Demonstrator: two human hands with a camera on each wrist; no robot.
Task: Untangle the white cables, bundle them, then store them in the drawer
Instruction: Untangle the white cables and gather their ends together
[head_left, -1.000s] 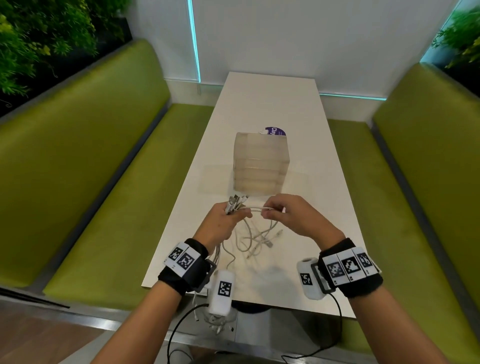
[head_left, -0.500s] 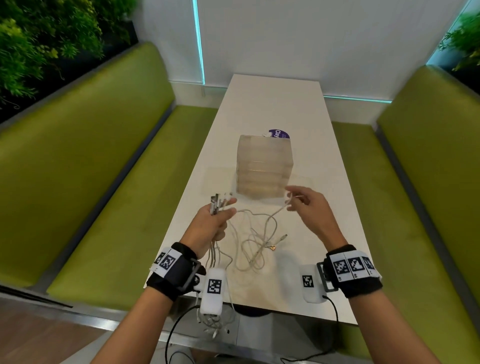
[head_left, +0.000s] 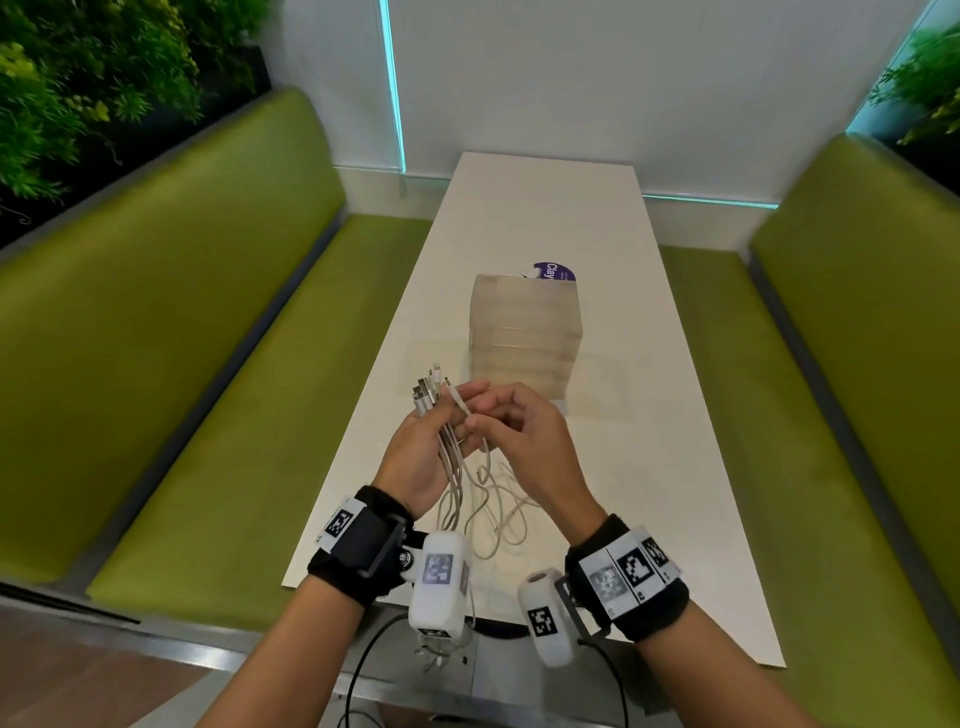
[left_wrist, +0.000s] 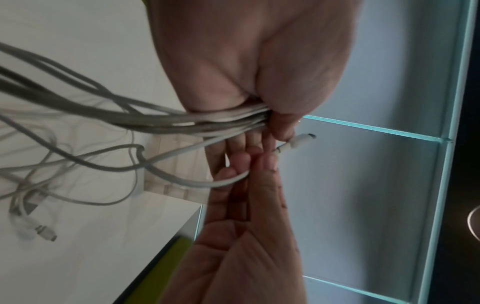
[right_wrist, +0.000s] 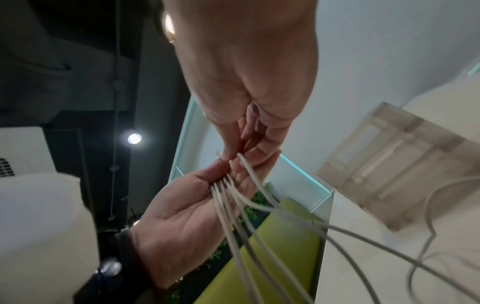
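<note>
My left hand (head_left: 423, 447) grips a bundle of several white cables (head_left: 451, 467) above the near end of the white table (head_left: 649, 441); their plug ends (head_left: 428, 389) stick up past its fingers. In the left wrist view its thumb (left_wrist: 283, 125) clamps the cables (left_wrist: 161, 121). My right hand (head_left: 524, 431) pinches one more white cable near its plug (head_left: 457, 400) and holds it against the left fingers. The right wrist view shows the cables (right_wrist: 233, 216) lying across the left palm (right_wrist: 182, 216). A translucent drawer unit (head_left: 524, 338) stands just beyond the hands, all drawers closed.
Loose cable loops (head_left: 498, 519) lie on the table under the hands, and some ends hang below its near edge (head_left: 436, 654). A purple round label (head_left: 555, 271) lies behind the drawer unit. Green benches (head_left: 208, 415) (head_left: 810, 415) flank the table; a wall closes the far end.
My right hand, which had drawn one cable out to the right, has come back to the left hand with that cable's end. The left hand has lifted and turned palm-up.
</note>
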